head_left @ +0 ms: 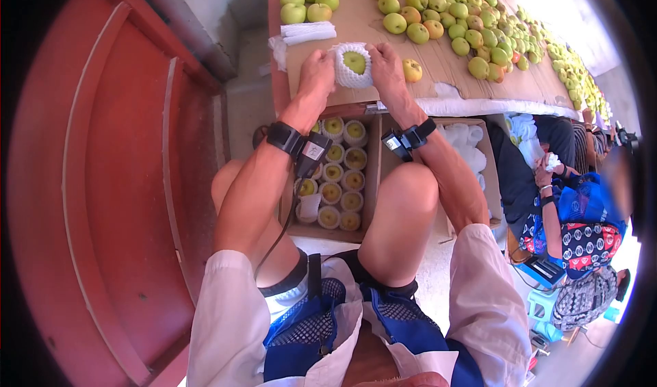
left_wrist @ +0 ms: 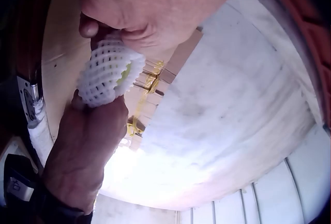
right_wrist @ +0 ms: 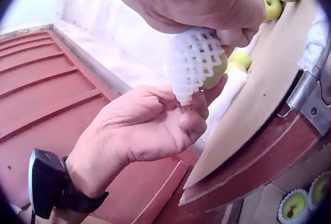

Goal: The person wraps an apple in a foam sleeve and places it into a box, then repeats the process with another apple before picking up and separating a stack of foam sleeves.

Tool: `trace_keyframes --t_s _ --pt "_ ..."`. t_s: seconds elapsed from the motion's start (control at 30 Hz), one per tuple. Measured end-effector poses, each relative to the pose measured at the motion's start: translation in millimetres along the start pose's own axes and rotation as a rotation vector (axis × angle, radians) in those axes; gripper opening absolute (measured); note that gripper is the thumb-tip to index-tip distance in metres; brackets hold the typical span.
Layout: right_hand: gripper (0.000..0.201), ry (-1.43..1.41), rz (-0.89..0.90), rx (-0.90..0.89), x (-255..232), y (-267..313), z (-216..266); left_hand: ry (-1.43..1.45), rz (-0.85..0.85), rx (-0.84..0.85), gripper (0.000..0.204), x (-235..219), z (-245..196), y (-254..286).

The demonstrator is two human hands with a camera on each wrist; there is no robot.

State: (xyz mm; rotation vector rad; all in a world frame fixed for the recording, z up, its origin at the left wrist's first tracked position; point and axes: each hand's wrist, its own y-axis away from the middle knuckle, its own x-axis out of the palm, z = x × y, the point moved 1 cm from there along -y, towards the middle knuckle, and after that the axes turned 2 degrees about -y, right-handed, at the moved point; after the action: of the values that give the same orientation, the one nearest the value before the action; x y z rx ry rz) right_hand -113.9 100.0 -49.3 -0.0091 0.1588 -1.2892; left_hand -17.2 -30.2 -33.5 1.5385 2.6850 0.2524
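Apple [head_left: 354, 61] is up at the upper middle of the head view, over the biggest thing around, a cardboard-topped table [head_left: 356, 19]. Big heap of apples [head_left: 456, 30] spreads across the upper right, and an open box [head_left: 371, 161] of netted ones sits around the centre. Left hand [head_left: 317, 74] and right hand [head_left: 388, 71] both have fingers curled, gripping the white foam net [head_left: 354, 81] round the apple. Smaller yellowish apple [head_left: 412, 70] lies just right of them.

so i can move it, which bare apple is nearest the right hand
The lone yellowish apple, just beside the right hand. It sits by itself, apart from the large spread and the small green group.
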Motion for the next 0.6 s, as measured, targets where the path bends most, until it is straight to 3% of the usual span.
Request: trace_keyframes --t_s 0.23,0.43,0.53,0.6 --pt "0.029 -0.234 0.011 -0.089 1 5 10 0.15 0.031 0.027 0.024 1 -9 7" --pt "0.027 -0.411 0.002 -0.088 1 10 23 0.069 -0.016 0.103 0.024 7 -17 13" --pt "0.028 -0.389 -0.006 -0.15 1 9 27 -0.077 -0.069 0.313 0.024 7 -6 0" --pt "0.029 -0.373 -0.006 -0.183 1 10 32 0.018 -0.065 0.228 0.025 10 -15 9"
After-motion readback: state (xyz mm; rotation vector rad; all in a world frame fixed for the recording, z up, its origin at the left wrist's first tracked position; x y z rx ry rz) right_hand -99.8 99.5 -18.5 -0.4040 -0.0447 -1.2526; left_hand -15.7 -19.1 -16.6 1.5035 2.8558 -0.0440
